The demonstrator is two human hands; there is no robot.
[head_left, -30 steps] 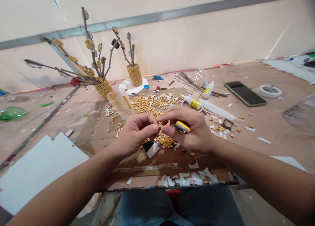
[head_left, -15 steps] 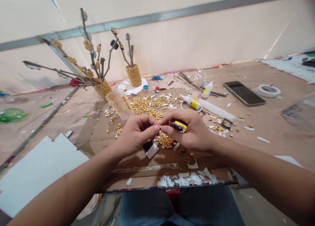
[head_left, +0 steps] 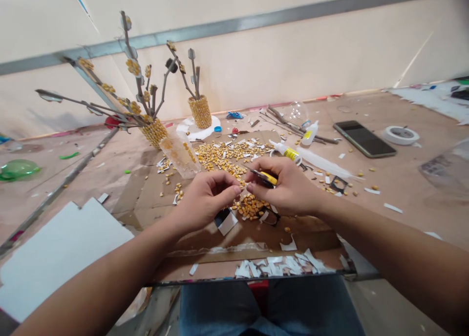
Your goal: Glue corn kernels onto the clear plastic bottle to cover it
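My left hand (head_left: pixel 205 199) has thumb and forefinger pinched together over the corn; a tiny pale piece at the tips is too small to make out. My right hand (head_left: pixel 291 187) is closed round a yellow and black utility knife (head_left: pixel 268 178), whose blade end points left toward my left fingertips. Below and behind both hands lie loose corn kernels (head_left: pixel 223 155), with a smaller heap of kernels (head_left: pixel 251 207) right under the fingers. Beside my left hand lies a black and white piece (head_left: pixel 226 221) on the cardboard (head_left: pixel 300 243).
Two corn-covered pots (head_left: pixel 201 112) hold twigs at the back left, one pot near a clear plastic piece (head_left: pixel 181 157). Glue bottles (head_left: pixel 289 153), a phone (head_left: pixel 365 138) and a tape roll (head_left: pixel 401 134) lie right. White board (head_left: pixel 69 258) lies left; paper scraps (head_left: pixel 282 266) line the front edge.
My hands have drawn slightly apart at the fingertips. The right hand, with the utility knife, has shifted a little up, and the knife's blade end is lifted more.
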